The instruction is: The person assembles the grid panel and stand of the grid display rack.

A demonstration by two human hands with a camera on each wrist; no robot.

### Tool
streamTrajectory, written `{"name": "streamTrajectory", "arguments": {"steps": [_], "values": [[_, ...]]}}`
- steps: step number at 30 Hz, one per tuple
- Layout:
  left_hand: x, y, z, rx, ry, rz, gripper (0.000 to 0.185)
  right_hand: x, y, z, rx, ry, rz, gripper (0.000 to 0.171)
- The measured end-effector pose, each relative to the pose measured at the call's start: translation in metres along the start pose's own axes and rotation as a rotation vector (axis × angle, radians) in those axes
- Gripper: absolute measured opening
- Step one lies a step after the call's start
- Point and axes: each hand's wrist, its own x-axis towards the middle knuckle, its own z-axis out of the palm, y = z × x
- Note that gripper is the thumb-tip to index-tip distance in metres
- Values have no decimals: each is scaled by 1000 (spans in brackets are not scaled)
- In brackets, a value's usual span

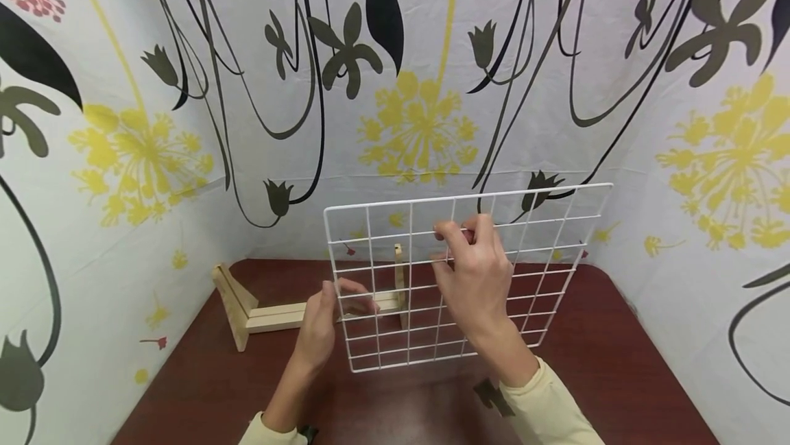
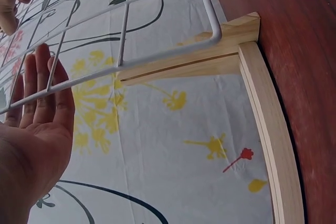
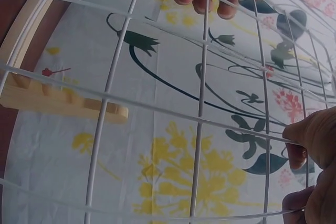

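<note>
One left hand (image 1: pixel 319 325), one right hand (image 1: pixel 478 277); one wire grid (image 1: pixel 410 233) in the grip; beyond it, one wooden stand (image 1: pixel 280 317); beneath, one table (image 1: pixel 395 407); nearer than the grip, perhaps two dark pieces (image 1: pixel 494 398).

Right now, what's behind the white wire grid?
Through the wire grid, you can see part of the wooden stand, the fingers of your left hand, the reddish-brown tabletop and the patterned sheet. Your right hand covers whatever lies directly beyond it.

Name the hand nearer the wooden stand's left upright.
Left. The left hand, at the wire grid's left edge, is right of the left upright; the right hand, mid-grid, is farther right.
</note>
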Motion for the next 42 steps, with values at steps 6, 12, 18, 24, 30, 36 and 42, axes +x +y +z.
{"name": "streamTrajectory", "arguments": {"steps": [6, 12, 18, 24, 30, 36, 42], "values": [[-3, -1, -6, 18, 10, -10, 67, -2, 1, 0, -4, 11, 32, 38], [-2, -4, -7, 69, 60, 112, 56, -4, 4, -3, -5, -1, 83, 37], [-3, -9, -18, 82, 155, 293, 44, -6, 8, -10, -13, -16, 89, 36], [-9, -13, -41, 31, 330, 490, 44, -10, 9, -16, 2, 7, 82, 36], [-9, -13, -58, -36, 495, 584, 46, -12, 10, -18, 16, 34, 87, 37], [-7, -12, -72, -101, 693, 596, 45, -12, 10, -19, 11, 72, 90, 35], [-7, -22, -91, -119, 871, 465, 51, -10, 12, -19, 21, 113, 88, 33]]}}
